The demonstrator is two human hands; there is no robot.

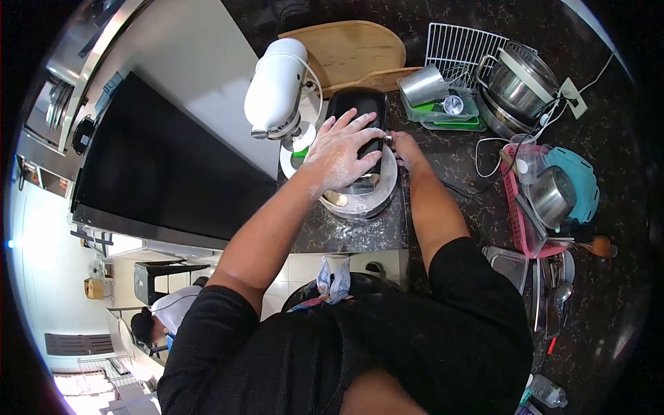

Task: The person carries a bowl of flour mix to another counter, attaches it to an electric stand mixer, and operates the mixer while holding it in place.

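My left hand (340,152), dusted with white flour, lies with its fingers spread over a long black rectangular item (357,104), which looks like a loaf pan. Under and in front of that hand is a round white bowl (366,207) with floury residue. A clear container and a gold-coloured round thing (336,198) show inside the bowl's near part. At the right side of the bowl, my right hand (408,150) has its fingers curled by a small metallic piece (389,140). What those fingers grip is partly hidden.
A white stand mixer (277,86) stands at the left, before a wooden board (353,48). To the right are a dish rack (470,48), steel pots (522,76), a pink basket (515,207) and cutlery. Flour dusts the counter edge (346,238). Another person (166,315) is at lower left.
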